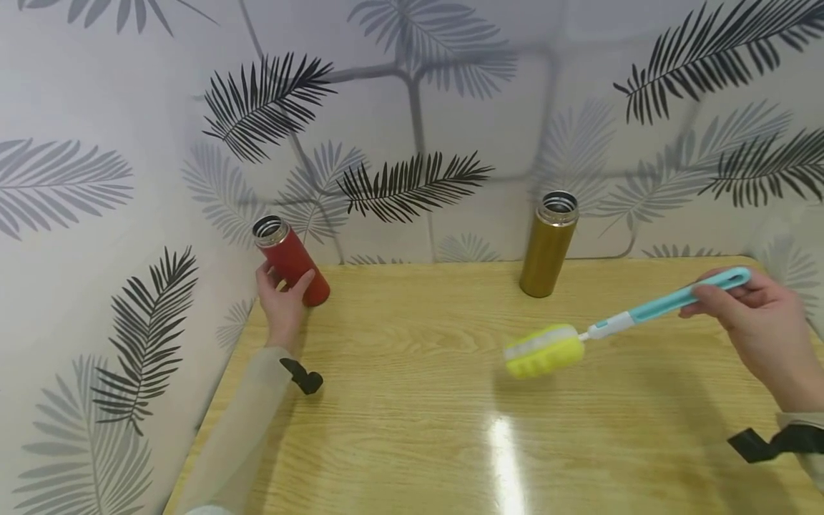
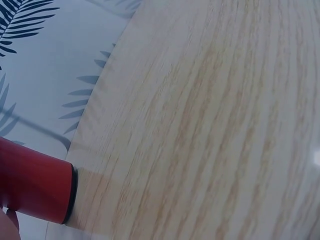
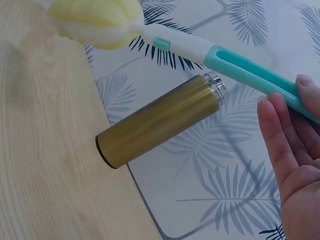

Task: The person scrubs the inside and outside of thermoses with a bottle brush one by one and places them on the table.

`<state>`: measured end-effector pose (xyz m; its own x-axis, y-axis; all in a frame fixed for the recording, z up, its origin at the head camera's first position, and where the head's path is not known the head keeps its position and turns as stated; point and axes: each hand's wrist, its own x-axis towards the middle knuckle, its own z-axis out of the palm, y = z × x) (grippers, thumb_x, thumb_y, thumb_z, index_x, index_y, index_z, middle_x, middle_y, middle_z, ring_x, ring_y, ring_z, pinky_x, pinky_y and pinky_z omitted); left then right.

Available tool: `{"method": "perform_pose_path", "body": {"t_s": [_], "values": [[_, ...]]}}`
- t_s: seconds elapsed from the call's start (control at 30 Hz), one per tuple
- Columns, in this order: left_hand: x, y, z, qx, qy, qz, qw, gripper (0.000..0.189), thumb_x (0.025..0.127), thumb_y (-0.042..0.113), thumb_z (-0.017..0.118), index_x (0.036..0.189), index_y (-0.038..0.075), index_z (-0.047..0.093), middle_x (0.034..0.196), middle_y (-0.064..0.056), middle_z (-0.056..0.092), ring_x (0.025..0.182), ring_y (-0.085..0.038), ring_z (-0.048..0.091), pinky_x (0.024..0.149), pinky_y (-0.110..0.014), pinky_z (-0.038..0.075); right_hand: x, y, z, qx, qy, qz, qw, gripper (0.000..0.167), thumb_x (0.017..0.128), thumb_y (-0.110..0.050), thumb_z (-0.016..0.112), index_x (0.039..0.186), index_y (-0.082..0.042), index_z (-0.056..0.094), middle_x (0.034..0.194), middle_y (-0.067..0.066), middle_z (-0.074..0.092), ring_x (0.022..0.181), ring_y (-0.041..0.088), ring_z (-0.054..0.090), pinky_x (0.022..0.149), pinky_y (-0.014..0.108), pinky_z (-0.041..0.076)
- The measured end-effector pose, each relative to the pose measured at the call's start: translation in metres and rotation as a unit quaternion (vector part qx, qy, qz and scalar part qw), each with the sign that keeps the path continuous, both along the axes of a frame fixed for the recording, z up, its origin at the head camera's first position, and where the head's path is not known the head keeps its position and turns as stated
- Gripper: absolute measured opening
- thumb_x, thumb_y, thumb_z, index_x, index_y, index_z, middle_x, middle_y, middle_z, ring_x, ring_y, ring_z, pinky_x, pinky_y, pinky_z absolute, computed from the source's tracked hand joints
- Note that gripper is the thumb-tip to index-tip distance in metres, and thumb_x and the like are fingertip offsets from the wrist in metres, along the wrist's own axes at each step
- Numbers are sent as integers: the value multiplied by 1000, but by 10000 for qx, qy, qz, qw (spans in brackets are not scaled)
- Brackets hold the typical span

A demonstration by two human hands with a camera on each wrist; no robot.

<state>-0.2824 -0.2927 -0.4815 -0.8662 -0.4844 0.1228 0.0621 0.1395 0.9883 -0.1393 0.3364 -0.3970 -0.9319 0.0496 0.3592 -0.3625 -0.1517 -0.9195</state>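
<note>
Looks like a home, exact room unclear. Wood-grain bench (image 1: 399,400) set against pale wallpaper (image 1: 476,129) printed with grey and black leaves (image 1: 415,187). Domestic signs too: red flask (image 1: 290,254), gold flask (image 1: 548,254), yellow-headed bottle brush (image 1: 614,325).

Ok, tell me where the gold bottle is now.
In the head view, the gold bottle stands right of centre near the back edge of the table, beyond the yellow brush head and to the left of the right hand.
</note>
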Motion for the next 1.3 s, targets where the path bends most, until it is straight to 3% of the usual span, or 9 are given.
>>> {"method": "perform_pose_path", "body": {"t_s": [0.13, 0.37, 0.57, 0.7, 0.8, 0.9, 1.0, 1.13, 1.3], "values": [[-1, 0, 0, -185, 41, -63, 9998, 78, 90, 22, 85, 154, 17, 41, 150, -8, 54, 134, -21, 51, 112, -38, 41, 0, -2, 3, -43, -22, -19, 10000, 17, 98, 18, 56, 110, 11, 65, 91, 7, 75, 76, 16, 75, 78, 21, 59], [0, 0, 0, -524, 57, -70, 9986, 78, 90, 21, 83, 155, 12, 40, 150, -10, 54, 135, -22, 51, 108, -39, 43, 0, -2, 3, 818, -163, -486, 9953, 13, 99, 11, 61, 108, 7, 69, 86, 1, 77, 75, 9, 74, 81, 13, 55], [9, 4, 3, -616, 101, 0, 9981, 85, 91, 22, 82, 160, 12, 34, 159, -7, 41, 140, -25, 43, 108, -40, 40, -2, -4, 8, 651, 71, -377, 9971, 10, 100, 11, 59, 105, 8, 67, 85, 3, 76, 75, 11, 73, 76, 15, 56], [21, 12, 6, -692, 482, 497, 9952, 81, 89, 26, 84, 154, 10, 39, 151, -8, 41, 131, -23, 42, 102, -36, 40, -6, -5, 10, 406, 290, -231, 9985, 11, 100, 13, 56, 103, 11, 66, 86, 5, 76, 74, 13, 73, 74, 17, 56], [32, 21, 11, -916, 1039, 598, 9886, 67, 91, 27, 83, 144, 6, 47, 141, -10, 44, 125, -26, 44, 96, -39, 41, -8, -5, 14, 422, 300, -338, 9981, 12, 101, 10, 57, 104, 9, 68, 86, 3, 77, 73, 11, 73, 73, 16, 55], [40, 33, 15, -1220, 1551, 284, 9799, 53, 93, 21, 80, 135, 2, 53, 132, -17, 49, 120, -33, 47, 91, -46, 42, -9, -4, 18, 351, 375, -355, 9980, 13, 103, 8, 56, 107, 10, 68, 88, 2, 77, 73, 11, 73, 75, 16, 55], [47, 47, 18, -1345, 1784, -169, 9746, 45, 94, 10, 78, 131, -3, 56, 125, -26, 52, 111, -40, 50, 86, -48, 42, -10, -3, 22, 228, 536, -271, 9979, 14, 104, 6, 54, 109, 12, 66, 93, 3, 77, 74, 11, 73, 76, 16, 55], [55, 67, 22, -1386, 1766, -742, 9716, 41, 94, 1, 75, 130, -6, 57, 119, -29, 56, 102, -37, 53, 84, -43, 44, -14, -1, 26, 18, 918, 32, 9958, 15, 104, 9, 52, 110, 16, 64, 98, 6, 77, 77, 12, 73, 76, 17, 56], [59, 92, 28, -1633, 1767, -1517, 9587, 39, 94, 4, 77, 130, 0, 62, 123, -23, 65, 108, -33, 57, 92, -44, 44, -17, 4, 30, 54, 1091, -28, 9940, 17, 104, 9, 52, 111, 14, 67, 101, 5, 77, 80, 11, 73, 76, 16, 56]]}}
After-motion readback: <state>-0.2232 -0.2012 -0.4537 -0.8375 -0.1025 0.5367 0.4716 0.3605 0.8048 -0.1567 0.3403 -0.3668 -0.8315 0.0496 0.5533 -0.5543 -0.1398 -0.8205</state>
